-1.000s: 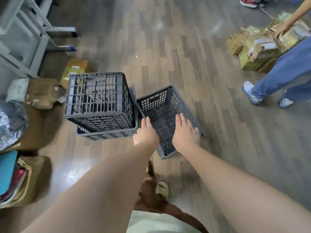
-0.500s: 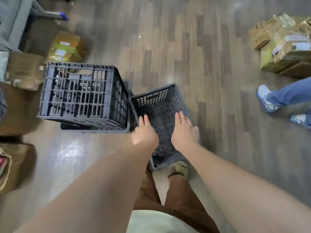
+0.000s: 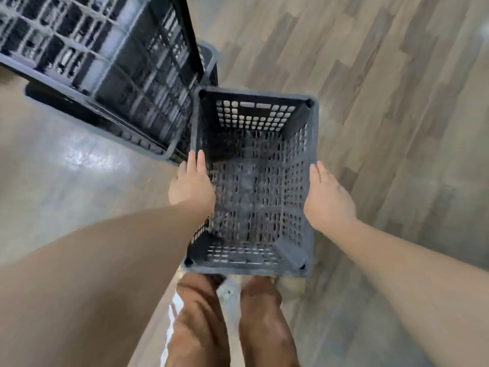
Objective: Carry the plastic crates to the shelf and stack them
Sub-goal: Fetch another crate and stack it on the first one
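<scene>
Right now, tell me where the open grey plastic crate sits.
In the head view, the open grey plastic crate sits centre on the wooden floor, between both hands, just right of the taller dark crate stack.

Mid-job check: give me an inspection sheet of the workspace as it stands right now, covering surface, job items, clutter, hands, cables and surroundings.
Surface: wood-look plank floor, with a glossy glare patch at left.
Job's things: open grey crate upright on the floor in front of the person's feet, nothing seen inside; larger dark crate stack beside it at upper left, blurred.
Clutter: nothing seen.
Hands: left hand with straight fingers at the crate's left rim; right hand with straight fingers at the right wall; neither curled round it; contact cannot be confirmed.
Cables: nothing seen.
Surroundings: the person's brown trousers at bottom; no shelf in view.
</scene>
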